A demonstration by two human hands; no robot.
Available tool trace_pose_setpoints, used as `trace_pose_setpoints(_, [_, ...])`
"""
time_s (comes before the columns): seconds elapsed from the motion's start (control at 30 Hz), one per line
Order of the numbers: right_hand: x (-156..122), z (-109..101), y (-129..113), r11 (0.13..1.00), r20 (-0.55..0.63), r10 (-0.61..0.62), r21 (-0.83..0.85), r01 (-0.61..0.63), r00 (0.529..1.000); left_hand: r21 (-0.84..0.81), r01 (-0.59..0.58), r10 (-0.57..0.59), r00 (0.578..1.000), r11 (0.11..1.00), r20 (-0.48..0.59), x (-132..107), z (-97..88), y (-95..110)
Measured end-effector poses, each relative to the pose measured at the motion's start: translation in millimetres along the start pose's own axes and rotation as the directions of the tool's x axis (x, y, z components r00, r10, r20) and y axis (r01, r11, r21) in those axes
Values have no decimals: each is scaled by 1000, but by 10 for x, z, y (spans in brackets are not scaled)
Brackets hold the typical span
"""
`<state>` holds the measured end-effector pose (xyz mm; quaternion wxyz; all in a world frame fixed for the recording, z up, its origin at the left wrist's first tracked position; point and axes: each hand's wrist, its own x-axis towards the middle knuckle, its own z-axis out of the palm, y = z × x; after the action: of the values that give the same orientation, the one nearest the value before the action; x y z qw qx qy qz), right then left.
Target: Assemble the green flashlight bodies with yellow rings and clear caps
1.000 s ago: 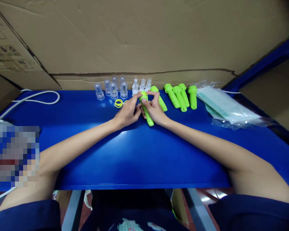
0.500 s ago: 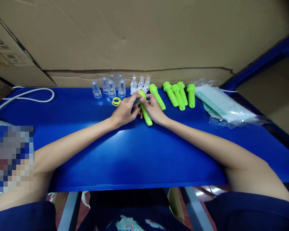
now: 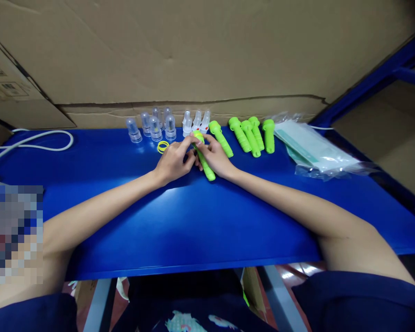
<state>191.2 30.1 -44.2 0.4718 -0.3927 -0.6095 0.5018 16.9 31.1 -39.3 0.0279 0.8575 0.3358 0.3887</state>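
We grip one green torch body [image 3: 208,170] w/ both hands, mid-table toward the far edge. The right hand [image 3: 216,159] is closed round its shaft & the left hand [image 3: 174,162] pinches at its head end w/ thumb & forefinger. Its tail end points toward us, down at the blue table [image 3: 193,221]. A yellow ring [image 3: 163,146] lies just beyond the left hand. Behind stand clear caps [image 3: 152,127] & white parts [image 3: 195,121]. To the right lie more green bodies [image 3: 251,134], then a plastic bag [image 3: 314,150].

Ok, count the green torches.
6 torches: one held between left hand and right hand, one beside it, three bunched further right, one nearest the plastic bag. None looks hidden.
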Motion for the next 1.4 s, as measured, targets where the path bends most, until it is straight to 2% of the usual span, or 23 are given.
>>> trace_pose_setpoints(0.23, [-14,14,-53,1000,-13,-11,4,11,1000,-294,63,-94,992,954,-90,21,-8,4])
trace_pose_setpoints(0.43, [4,3,-20,1000,-16,-12,15,12,1000,-429,92,-151,983,898,-104,28,21,-18])
trace_pose_setpoints(0.53, [11,14,-9,999,-29,-20,32,21,999,-394,107,-153,984,913,-87,38,17,-8])
trace_pose_setpoints(0.67, [-7,44,-32,997,-69,-71,29,73,995,-233,97,-124,987,968,-106,53,-7,-8])
trace_pose_setpoints(0.77, [-27,57,-59,996,-47,-87,9,87,995,-186,103,-124,986,977,-107,59,-6,-51])
trace_pose_setpoints(1.03, [-52,63,-85,993,8,-113,30,113,994,-222,121,-148,983,967,-108,60,22,-132])
trace_pose_setpoints(1.4, [-57,64,-108,994,-12,-109,24,109,994,-245,97,-122,989,965,-89,62,-1,-100])
